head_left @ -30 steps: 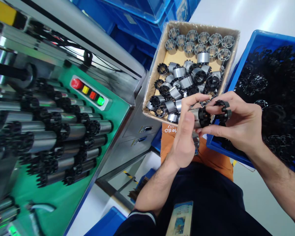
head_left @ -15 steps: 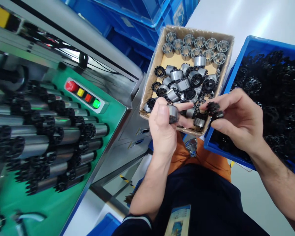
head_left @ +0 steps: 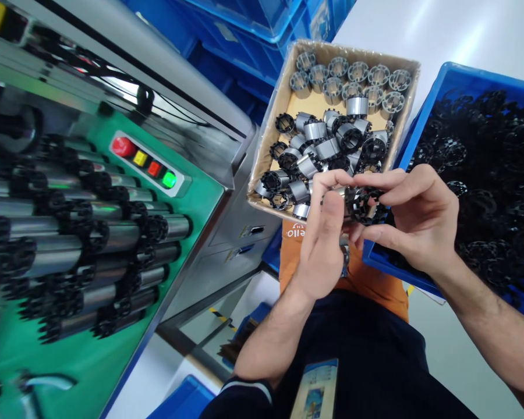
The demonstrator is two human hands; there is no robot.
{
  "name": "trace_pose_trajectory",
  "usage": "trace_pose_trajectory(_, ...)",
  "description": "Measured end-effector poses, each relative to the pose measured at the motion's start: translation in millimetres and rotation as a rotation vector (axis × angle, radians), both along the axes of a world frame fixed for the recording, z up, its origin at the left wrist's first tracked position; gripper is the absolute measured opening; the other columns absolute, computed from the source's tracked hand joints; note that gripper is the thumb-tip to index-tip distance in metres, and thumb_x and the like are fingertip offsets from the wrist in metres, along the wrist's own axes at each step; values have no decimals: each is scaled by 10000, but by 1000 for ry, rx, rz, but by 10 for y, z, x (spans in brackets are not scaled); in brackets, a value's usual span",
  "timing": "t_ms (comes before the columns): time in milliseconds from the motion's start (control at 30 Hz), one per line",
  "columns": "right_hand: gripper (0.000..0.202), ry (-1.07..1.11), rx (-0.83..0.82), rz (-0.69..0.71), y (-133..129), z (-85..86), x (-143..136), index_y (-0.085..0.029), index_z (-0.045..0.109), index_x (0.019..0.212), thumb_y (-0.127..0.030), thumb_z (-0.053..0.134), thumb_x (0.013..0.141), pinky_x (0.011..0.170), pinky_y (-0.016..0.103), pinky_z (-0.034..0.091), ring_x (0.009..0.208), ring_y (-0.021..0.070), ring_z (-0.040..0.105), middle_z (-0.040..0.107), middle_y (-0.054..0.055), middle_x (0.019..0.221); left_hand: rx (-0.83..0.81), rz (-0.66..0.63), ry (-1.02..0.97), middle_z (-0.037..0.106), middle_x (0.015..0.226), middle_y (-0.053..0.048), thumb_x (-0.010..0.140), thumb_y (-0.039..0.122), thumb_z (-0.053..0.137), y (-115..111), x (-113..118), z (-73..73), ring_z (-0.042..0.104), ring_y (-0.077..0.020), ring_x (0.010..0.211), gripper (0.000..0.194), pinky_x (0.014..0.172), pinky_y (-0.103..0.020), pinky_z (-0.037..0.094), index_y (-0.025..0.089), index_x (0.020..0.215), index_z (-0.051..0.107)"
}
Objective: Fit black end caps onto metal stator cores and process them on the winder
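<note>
My left hand (head_left: 325, 250) is closed round a short silver stator core (head_left: 343, 195), with the thumb lying along its near side. From the right, my right hand (head_left: 425, 215) pinches a black toothed plastic end ring (head_left: 369, 205) between thumb and fingers and holds it against the core's right end. Fingers cover much of both parts, so how far they fit together cannot be seen. Below the hands is a cardboard box (head_left: 266, 137) of stator cores. Some stand upright bare in rows at its far side; others with black ends lie jumbled nearer.
At right, a blue bin (head_left: 498, 78) holds many loose black plastic rings. To the left, a green machine bench (head_left: 126, 355) carries stacked cores with black ends, pliers (head_left: 48, 384) and a button panel (head_left: 151, 163). Blue crates (head_left: 244, 52) stand behind the box.
My left hand has moved right with the core, and my right hand has turned the black ring to meet it. The two parts were apart before and are now together.
</note>
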State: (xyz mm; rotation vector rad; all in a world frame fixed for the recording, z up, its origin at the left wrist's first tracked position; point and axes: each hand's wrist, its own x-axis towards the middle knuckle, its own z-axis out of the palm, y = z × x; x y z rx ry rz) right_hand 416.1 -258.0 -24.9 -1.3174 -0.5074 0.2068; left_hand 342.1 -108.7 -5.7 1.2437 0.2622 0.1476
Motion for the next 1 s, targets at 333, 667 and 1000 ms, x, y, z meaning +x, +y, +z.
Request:
trace_pose_trajectory(333,537,-52,-18,56,-58,-55,82,-400,933,1343,-504,1138,858,940,450,743,1109,279,814,887,56,1260,83,-60,18,774,1029,-26,1192,761,615,87,-32,8,597,-187,656,471,575,-409,546,402,1484,704)
trace_pose_trajectory(667,519,-210,64,64,-58,-59,143,-413,945,1384,-332,1121,904,860,402,739,1077,253,842,902,44,1260,147,-82,32,710,997,-32,1236,731,555,135,-71,69,496,-146,634,493,559,-326,465,327,1447,744)
trace_pose_trajectory(1000,409,-422,-277,38,-248,71,311,-368,926,1356,-484,1040,980,970,482,728,1031,288,833,890,51,1162,348,-161,-200,725,1085,-21,1160,581,805,268,21,-107,694,-192,904,450,832,-355,618,323,1508,684)
